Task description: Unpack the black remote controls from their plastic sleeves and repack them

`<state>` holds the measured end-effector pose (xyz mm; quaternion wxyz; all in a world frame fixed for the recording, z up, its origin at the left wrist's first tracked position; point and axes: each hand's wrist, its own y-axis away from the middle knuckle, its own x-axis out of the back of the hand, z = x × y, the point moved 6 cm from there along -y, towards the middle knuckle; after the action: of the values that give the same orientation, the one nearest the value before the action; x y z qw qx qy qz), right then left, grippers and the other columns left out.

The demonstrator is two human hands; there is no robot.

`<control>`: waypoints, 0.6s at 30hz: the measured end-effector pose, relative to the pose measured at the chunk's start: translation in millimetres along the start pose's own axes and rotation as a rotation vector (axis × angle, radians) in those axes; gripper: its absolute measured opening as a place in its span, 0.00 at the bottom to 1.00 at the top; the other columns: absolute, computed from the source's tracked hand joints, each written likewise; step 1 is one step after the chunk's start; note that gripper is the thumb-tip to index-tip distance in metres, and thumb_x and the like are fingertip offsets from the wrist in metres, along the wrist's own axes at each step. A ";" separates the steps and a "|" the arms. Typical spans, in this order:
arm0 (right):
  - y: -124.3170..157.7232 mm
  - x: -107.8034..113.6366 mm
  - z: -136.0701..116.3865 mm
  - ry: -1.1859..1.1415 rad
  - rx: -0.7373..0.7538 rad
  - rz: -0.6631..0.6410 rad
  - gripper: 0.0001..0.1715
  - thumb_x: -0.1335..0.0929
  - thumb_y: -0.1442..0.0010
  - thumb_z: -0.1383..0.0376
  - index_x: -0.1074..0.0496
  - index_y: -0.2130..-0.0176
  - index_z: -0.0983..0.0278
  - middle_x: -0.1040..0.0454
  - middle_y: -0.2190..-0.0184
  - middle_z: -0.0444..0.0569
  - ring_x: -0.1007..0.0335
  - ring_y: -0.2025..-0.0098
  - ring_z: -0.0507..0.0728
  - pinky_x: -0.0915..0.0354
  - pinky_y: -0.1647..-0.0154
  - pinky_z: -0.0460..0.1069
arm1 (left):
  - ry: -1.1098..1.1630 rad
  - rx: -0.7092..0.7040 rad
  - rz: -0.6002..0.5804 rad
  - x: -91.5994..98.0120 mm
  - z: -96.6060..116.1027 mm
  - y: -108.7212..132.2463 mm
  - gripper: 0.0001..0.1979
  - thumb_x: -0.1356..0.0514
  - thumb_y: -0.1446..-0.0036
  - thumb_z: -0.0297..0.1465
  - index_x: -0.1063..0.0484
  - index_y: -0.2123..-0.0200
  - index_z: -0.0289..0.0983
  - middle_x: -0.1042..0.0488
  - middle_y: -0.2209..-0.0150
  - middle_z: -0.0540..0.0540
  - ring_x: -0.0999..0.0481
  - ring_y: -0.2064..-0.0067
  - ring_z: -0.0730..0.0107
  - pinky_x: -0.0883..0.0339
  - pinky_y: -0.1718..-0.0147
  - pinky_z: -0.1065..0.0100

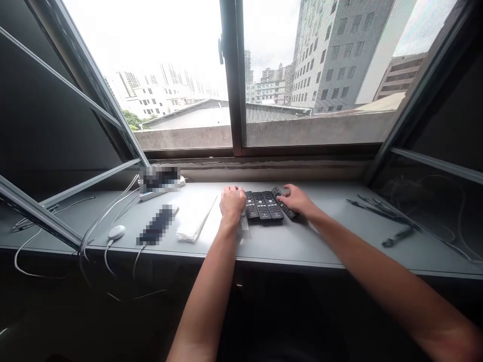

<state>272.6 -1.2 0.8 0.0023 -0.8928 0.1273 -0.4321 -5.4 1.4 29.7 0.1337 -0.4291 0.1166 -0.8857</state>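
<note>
**A:** What's the big picture?

**B:** A window (234,75) with its casements swung open looks out on tall buildings (339,55). Below it runs a long gray ledge (332,241).

**A:** What's on the ledge?

**B:** From the left: a power strip (166,190) with a pixelated block on it, a white mouse (116,232) with its cable (92,241), a pixelated dark object (156,225) and a white packet (192,218). Far right, dark strips (381,211) lie near the ledge's end.

**A:** And the remotes?

**B:** Four black remotes (262,205) lie mid-ledge, between the hands. Three sit side by side, and the fourth (284,203) angles away just beside them on the right.

**A:** Where are the hands?

**B:** The right hand (296,198) lies across the top end of that angled remote, touching it. The left hand (232,203) is bunched just left of the row, above a clear plastic sleeve (244,223).

**A:** Are they gripping?

**B:** I can't tell for either. The right fingers (287,190) drape over the remote, with no clear clamp. The left fingers are hidden behind the back of that hand.
</note>
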 end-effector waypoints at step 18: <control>-2.3 12.6 1.8 -0.032 0.090 0.078 0.16 0.30 0.27 0.56 0.16 0.56 0.64 0.14 0.60 0.56 0.20 0.60 0.60 0.35 0.62 0.49 | -0.429 0.076 0.019 39.8 -50.6 -28.6 0.20 0.41 0.31 0.37 0.20 0.43 0.34 0.25 0.40 0.24 0.26 0.37 0.34 0.34 0.41 0.45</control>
<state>282.1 -2.0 9.6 0.0613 -0.8930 0.1426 -0.4224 -73.1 19.5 37.3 0.1798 -0.6012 0.0560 -0.7766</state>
